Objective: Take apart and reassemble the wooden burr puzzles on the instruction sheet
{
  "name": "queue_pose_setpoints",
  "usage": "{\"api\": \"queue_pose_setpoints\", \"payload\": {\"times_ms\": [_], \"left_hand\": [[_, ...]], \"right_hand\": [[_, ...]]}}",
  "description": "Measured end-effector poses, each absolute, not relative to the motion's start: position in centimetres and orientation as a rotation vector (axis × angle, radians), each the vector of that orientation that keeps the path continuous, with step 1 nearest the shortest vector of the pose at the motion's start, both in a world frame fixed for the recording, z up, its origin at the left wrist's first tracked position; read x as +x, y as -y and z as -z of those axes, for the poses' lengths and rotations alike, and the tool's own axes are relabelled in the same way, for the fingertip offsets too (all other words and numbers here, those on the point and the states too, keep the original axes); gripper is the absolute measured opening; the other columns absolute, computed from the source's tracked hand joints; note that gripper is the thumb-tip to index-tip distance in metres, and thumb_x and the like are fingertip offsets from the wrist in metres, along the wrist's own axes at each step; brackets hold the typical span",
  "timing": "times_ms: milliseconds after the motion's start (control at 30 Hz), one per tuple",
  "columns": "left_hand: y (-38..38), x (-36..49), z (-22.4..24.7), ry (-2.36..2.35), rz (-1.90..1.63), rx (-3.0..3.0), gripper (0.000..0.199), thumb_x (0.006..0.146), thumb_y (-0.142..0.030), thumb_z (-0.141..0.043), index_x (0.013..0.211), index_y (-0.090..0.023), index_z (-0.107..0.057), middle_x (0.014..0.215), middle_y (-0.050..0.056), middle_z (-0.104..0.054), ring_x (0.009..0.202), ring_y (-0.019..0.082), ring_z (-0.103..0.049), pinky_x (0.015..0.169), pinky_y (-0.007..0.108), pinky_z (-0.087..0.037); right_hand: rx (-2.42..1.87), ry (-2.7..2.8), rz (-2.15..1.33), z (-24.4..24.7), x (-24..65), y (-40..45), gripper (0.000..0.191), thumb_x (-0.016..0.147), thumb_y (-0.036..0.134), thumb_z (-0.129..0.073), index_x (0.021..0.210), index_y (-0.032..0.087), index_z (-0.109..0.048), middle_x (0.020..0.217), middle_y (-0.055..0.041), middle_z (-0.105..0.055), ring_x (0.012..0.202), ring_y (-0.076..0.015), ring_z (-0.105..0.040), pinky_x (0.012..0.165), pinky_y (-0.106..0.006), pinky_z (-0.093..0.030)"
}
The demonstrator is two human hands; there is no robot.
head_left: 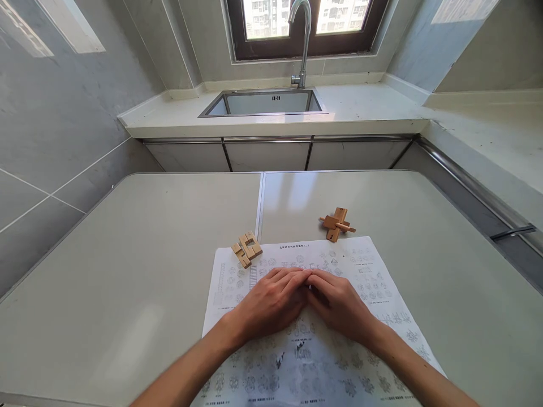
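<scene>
My left hand [275, 299] and my right hand [339, 302] rest on a printed paper sheet [305, 373], meeting at the fingertips. Their fingers are stretched toward each other and slightly bent, and no object shows in either hand. What lies under the palms is hidden. Just beyond my left hand, light wooden notched puzzle pieces [246, 249] lie at the sheet's far left edge. Past my right hand, a darker wooden interlocking puzzle [337, 224], made of crossed pieces with a thin rod, sits near the sheet's far right edge.
The sheet lies on a pale table [127, 271] with a seam across its top. Beyond the table are a white counter [365, 104], a sink [271, 103] and a tall faucet [304, 51] under a window. Grey tiled wall [55, 141] borders the left side.
</scene>
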State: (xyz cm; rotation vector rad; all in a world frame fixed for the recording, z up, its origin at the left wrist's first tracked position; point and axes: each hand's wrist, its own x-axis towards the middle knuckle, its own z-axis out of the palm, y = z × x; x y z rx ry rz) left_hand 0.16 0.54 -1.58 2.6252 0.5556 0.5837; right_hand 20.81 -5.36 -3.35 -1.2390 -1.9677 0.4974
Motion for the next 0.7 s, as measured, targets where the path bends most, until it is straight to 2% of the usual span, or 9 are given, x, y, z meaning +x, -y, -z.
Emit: {"api": "queue_pose_setpoints", "payload": {"times_ms": [200,333,467,700], "left_hand": [[-0.5,0.1,1.3,-0.561,-0.577,2.611,0.052,0.103,-0.018,-0.050,0.153,-0.020,-0.035,0.142,0.013,-0.065,0.132,0.026,-0.064,0.107,0.046,-0.057],[-0.5,-0.1,1.1,-0.585,-0.523,2.589,0.065,0.097,-0.016,-0.057,0.156,-0.020,-0.029,0.149,0.014,-0.060,0.136,0.028,-0.060,0.110,0.047,-0.056],[-0.5,-0.2,1.1,-0.593,-0.493,2.602,0.071,0.098,-0.020,-0.060,0.159,-0.021,-0.025,0.149,0.016,-0.060,0.136,0.029,-0.060,0.111,0.050,-0.055],[-0.4,-0.1,1.0,-0.597,-0.470,2.616,0.068,0.098,-0.020,-0.060,0.157,-0.021,-0.027,0.147,0.015,-0.061,0.135,0.030,-0.061,0.111,0.050,-0.055]], "right_hand": [[-1.273,1.902,-0.518,3.4,20.7,5.4,0.017,0.102,0.012,-0.050,0.104,0.024,-0.061,0.094,-0.0047,-0.068,0.070,-0.0171,-0.064,0.063,-0.030,-0.055],[-1.352,1.736,-0.483,3.3,20.7,5.4,0.017,0.104,0.017,-0.052,0.114,0.024,-0.063,0.114,-0.0089,-0.063,0.067,-0.0136,-0.063,0.061,-0.030,-0.057],[-1.470,1.517,-0.369,2.8,20.9,5.3,0.016,0.103,0.021,-0.055,0.116,0.023,-0.063,0.132,-0.0137,-0.055,0.064,-0.0118,-0.059,0.061,-0.033,-0.060],[-1.569,1.349,-0.431,2.5,21.4,4.8,0.028,0.102,0.030,-0.056,0.130,0.025,-0.058,0.154,-0.0166,-0.044,0.080,-0.0179,-0.067,0.067,-0.036,-0.063]]}}
